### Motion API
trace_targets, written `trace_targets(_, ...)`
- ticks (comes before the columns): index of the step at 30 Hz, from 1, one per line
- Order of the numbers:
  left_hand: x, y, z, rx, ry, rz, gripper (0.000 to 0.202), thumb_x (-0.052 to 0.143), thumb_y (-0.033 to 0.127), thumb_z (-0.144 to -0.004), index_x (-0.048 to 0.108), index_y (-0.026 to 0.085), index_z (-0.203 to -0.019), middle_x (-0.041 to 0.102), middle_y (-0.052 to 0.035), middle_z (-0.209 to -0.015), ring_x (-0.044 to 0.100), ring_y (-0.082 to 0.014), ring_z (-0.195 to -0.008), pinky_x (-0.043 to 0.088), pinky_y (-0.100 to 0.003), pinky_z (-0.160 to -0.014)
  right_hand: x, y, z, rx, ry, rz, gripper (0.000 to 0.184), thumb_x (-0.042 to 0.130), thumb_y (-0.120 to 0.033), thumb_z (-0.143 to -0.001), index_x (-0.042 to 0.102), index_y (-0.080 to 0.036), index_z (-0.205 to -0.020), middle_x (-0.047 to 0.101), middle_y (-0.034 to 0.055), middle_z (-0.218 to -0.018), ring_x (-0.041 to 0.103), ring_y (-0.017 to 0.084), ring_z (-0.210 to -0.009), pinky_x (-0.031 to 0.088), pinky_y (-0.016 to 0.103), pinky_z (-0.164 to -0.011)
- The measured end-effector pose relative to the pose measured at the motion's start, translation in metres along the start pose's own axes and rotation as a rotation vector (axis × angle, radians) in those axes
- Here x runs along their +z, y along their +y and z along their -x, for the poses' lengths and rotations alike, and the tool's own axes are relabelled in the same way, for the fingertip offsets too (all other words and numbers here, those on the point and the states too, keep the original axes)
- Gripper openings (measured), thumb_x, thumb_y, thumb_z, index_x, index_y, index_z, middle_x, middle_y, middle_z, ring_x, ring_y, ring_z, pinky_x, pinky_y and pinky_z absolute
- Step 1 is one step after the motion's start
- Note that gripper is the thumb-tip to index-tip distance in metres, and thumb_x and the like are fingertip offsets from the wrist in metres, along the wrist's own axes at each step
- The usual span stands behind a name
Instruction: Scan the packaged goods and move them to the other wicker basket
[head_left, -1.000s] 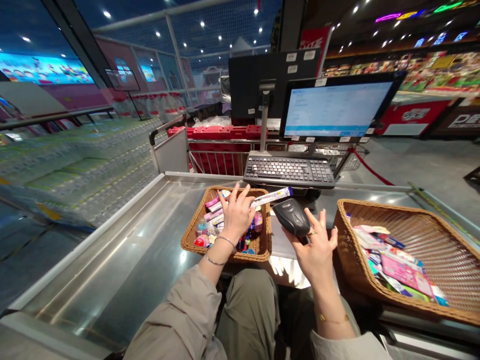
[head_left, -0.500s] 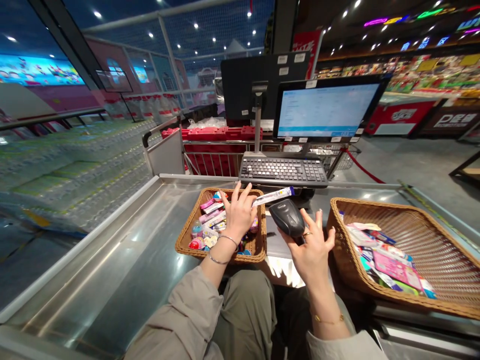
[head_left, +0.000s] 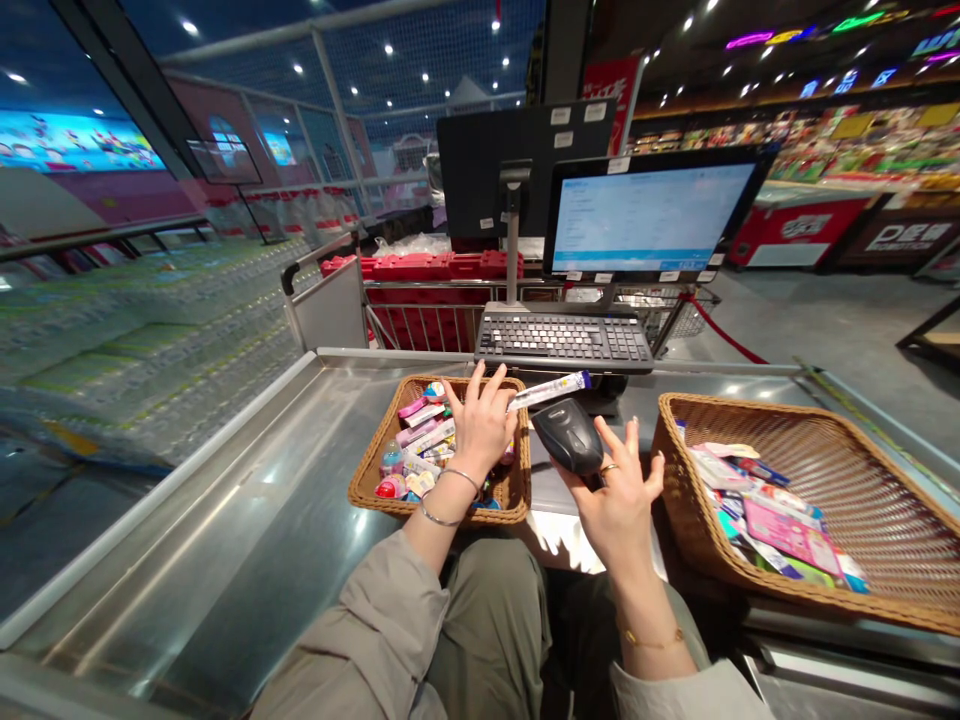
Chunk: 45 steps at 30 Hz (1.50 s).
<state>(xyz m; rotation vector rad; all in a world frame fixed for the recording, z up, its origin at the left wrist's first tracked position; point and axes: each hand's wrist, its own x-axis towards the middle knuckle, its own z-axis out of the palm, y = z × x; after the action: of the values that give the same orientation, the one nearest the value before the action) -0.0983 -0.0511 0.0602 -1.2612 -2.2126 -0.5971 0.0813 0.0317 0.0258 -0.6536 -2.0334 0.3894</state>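
Observation:
My left hand (head_left: 484, 425) is over the right part of the smaller wicker basket (head_left: 364, 480), its thumb side holding a long slim white packet with a blue end (head_left: 555, 389). The packet points right, just above the black barcode scanner (head_left: 568, 435). My right hand (head_left: 619, 490) is closed on the scanner's rear, some fingers raised; the grip itself is mostly hidden. Small colourful packets (head_left: 431, 437) fill the smaller basket, partly covered by my left hand. To the right, a larger wicker basket (head_left: 892, 450) contains more flat packets (head_left: 787, 530).
A keyboard (head_left: 566, 338) and a lit monitor (head_left: 649, 220) stand behind the metal counter (head_left: 247, 520). Beyond it are a cart with red crates (head_left: 435, 267) and, at left, stacked bottle packs (head_left: 150, 350).
The scanner has shifted slightly left, and my left hand with the slim packet slightly right, so they are a little closer. Both grips look the same.

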Motion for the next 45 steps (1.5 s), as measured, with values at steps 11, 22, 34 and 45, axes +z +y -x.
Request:
trace_targets(11, 0.0003, 0.0004, -0.0001, -0.004, -0.002, 0.007, 0.019, 0.057, 0.024, -0.093, 0.069, 0.027, -0.108, 0.053, -0.0046, -0.153, 0.033, -0.0322, -0.152, -0.002, -0.076, -0.12, -0.001, -0.0023, 0.0001, 0.004, -0.01, -0.017, 0.026, 0.058, -0.043, -0.093, 0.069, -0.021, -0.103, 0.063, 0.0126, -0.141, 0.034, 0.04, -0.15, 0.013, 0.078, -0.115)
trace_targets(22, -0.0001, -0.0003, 0.0001, -0.009, 0.002, 0.015, 0.018, 0.058, 0.024, -0.093, 0.069, 0.027, -0.108, 0.054, -0.0032, -0.153, 0.034, -0.0323, -0.151, -0.001, -0.077, -0.12, -0.0014, -0.0027, -0.0001, 0.0, -0.023, -0.02, 0.023, 0.059, -0.038, -0.092, 0.069, -0.021, -0.104, 0.062, 0.0127, -0.142, 0.033, 0.039, -0.15, 0.013, 0.077, -0.115)
trace_targets(34, 0.0008, -0.0001, -0.0011, -0.023, -0.008, 0.017, 0.019, 0.059, 0.023, -0.091, 0.069, 0.027, -0.107, 0.053, -0.0032, -0.153, 0.033, -0.0321, -0.152, -0.003, -0.076, -0.12, 0.0005, -0.0011, 0.0001, -0.003, -0.034, -0.009, 0.024, 0.057, -0.04, -0.093, 0.069, -0.022, -0.103, 0.062, 0.0123, -0.142, 0.033, 0.039, -0.15, 0.014, 0.077, -0.115)
trace_targets(45, 0.0008, 0.0003, -0.0012, -0.024, -0.011, 0.015, 0.018, 0.058, 0.024, -0.092, 0.069, 0.026, -0.107, 0.053, -0.0051, -0.153, 0.034, -0.0332, -0.151, -0.001, -0.077, -0.12, 0.0003, -0.001, 0.0001, 0.001, -0.033, -0.025, 0.024, 0.059, -0.04, -0.093, 0.068, -0.021, -0.104, 0.062, 0.0121, -0.143, 0.033, 0.039, -0.15, 0.013, 0.077, -0.116)
